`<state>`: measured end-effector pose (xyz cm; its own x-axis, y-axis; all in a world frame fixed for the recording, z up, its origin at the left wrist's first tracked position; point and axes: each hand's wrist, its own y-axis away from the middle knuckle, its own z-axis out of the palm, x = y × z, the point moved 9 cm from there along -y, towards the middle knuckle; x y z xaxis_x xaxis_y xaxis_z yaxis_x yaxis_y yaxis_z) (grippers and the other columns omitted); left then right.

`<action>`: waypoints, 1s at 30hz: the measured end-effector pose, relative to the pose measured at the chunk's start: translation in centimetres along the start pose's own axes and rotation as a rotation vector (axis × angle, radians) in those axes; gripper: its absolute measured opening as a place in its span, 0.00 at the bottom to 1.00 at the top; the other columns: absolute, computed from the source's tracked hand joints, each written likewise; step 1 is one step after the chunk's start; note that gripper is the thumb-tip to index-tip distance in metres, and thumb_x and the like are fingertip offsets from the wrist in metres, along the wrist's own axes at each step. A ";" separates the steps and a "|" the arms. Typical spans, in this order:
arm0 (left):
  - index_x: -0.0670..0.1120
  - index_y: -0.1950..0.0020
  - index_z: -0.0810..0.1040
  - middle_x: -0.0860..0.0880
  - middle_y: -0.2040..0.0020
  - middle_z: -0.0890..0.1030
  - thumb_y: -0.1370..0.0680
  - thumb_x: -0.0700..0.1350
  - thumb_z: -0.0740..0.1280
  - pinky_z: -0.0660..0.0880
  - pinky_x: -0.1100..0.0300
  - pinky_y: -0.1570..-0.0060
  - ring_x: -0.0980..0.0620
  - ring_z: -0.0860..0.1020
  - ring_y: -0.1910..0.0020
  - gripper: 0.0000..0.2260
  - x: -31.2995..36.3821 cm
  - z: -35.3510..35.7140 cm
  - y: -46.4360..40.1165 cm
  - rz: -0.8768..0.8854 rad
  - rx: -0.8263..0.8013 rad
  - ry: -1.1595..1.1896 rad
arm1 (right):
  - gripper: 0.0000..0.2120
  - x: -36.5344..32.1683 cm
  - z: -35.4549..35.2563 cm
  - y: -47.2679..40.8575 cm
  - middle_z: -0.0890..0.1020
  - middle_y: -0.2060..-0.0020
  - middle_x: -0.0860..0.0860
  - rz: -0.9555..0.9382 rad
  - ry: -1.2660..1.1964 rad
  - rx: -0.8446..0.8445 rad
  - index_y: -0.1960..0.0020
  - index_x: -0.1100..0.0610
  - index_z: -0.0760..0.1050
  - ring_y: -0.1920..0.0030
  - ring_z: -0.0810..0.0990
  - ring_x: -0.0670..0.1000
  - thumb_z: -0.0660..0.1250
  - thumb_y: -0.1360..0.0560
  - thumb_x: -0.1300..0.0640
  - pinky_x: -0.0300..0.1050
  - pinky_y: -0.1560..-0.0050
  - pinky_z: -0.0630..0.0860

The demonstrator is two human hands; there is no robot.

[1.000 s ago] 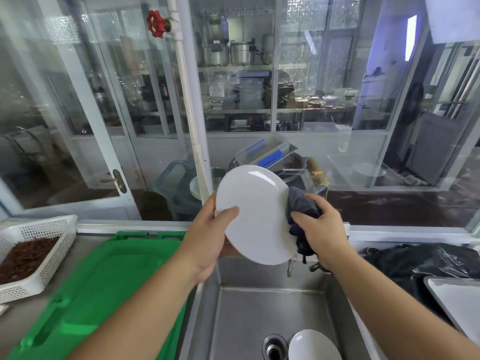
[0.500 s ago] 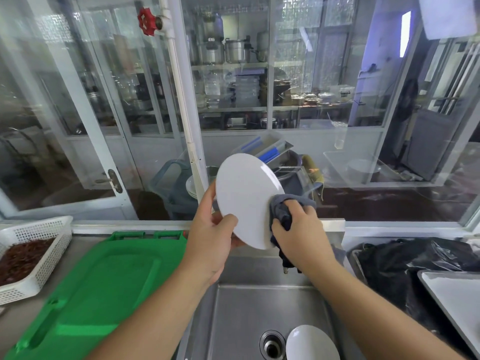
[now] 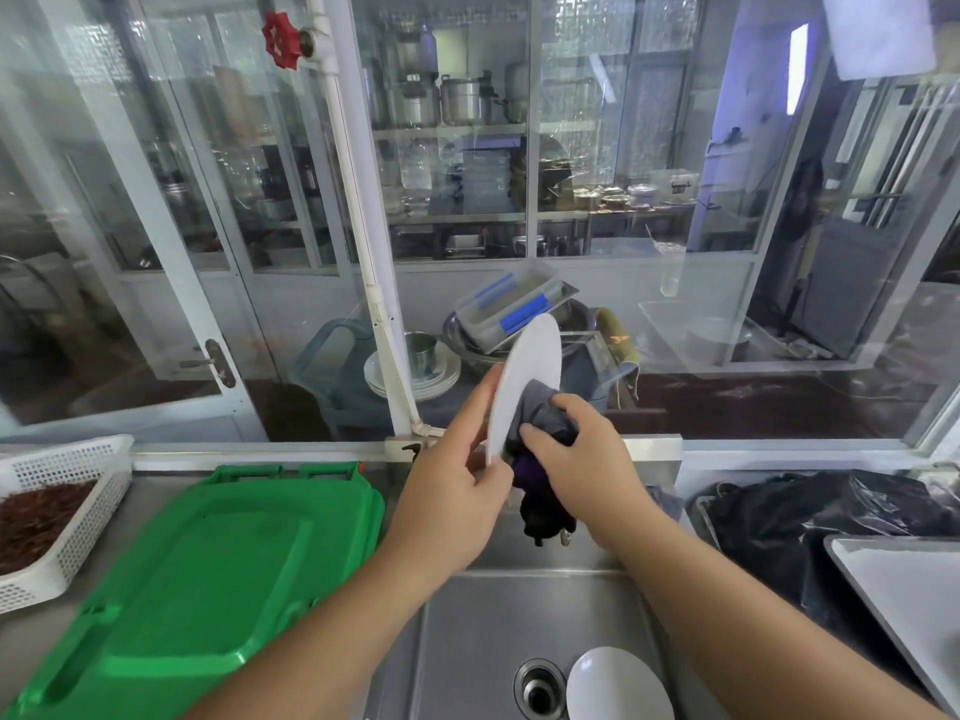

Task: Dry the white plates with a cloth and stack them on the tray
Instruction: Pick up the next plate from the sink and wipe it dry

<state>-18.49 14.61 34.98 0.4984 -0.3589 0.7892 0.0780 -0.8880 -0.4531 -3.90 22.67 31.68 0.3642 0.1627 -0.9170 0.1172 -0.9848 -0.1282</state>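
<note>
My left hand (image 3: 451,485) pinches the lower rim of a white plate (image 3: 530,366), held almost edge-on above the steel sink (image 3: 467,615). My right hand (image 3: 582,459) grips a dark grey and purple cloth (image 3: 540,439) and presses it against the plate's right face. A second white plate (image 3: 615,685) lies in the sink basin beside the drain. A grey tray (image 3: 904,600) sits at the right edge of the counter.
A green plastic board (image 3: 197,579) covers the counter left of the sink. A white basket (image 3: 67,511) of dark dried stuff stands at far left. A black plastic bag (image 3: 810,522) lies right of the sink. Glass panes and a white pipe (image 3: 363,226) rise behind.
The plate has turned from facing me to nearly edge-on. My right hand with the cloth has moved from the plate's right rim onto its right face.
</note>
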 end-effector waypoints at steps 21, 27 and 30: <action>0.60 0.19 0.66 0.46 0.25 0.77 0.26 0.45 0.70 0.85 0.45 0.52 0.40 0.81 0.33 0.36 2.6 3.4 2.6 0.433 -0.161 -0.984 | 0.28 3.7 1.2 0.8 0.86 0.42 0.63 0.355 -1.028 -0.275 0.42 0.56 0.87 0.43 0.87 0.65 0.70 0.32 0.37 0.57 0.48 0.85; 0.57 0.20 0.69 0.56 0.25 0.76 0.21 0.54 0.61 0.74 0.56 0.31 0.55 0.74 0.27 0.27 1.6 1.6 1.9 0.369 -0.139 -0.708 | 0.29 4.9 1.1 0.7 0.86 0.56 0.62 0.350 -1.100 -0.253 0.43 0.58 0.86 0.63 0.86 0.63 0.71 0.35 0.39 0.53 0.67 0.82; 0.54 0.20 0.68 0.57 0.24 0.71 0.16 0.56 0.62 0.66 0.58 0.25 0.60 0.67 0.25 0.24 -1.7 -0.5 0.5 0.137 -0.027 -0.497 | 0.30 5.7 0.7 0.6 0.83 0.65 0.59 0.377 -1.130 -0.199 0.45 0.59 0.84 0.76 0.79 0.56 0.72 0.39 0.40 0.44 0.76 0.74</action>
<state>-19.75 14.61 33.59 0.8532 -0.2985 0.4277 -0.0359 -0.8517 -0.5227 -2.36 23.01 26.13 -0.5956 -0.3760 -0.7099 0.3539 -0.9161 0.1883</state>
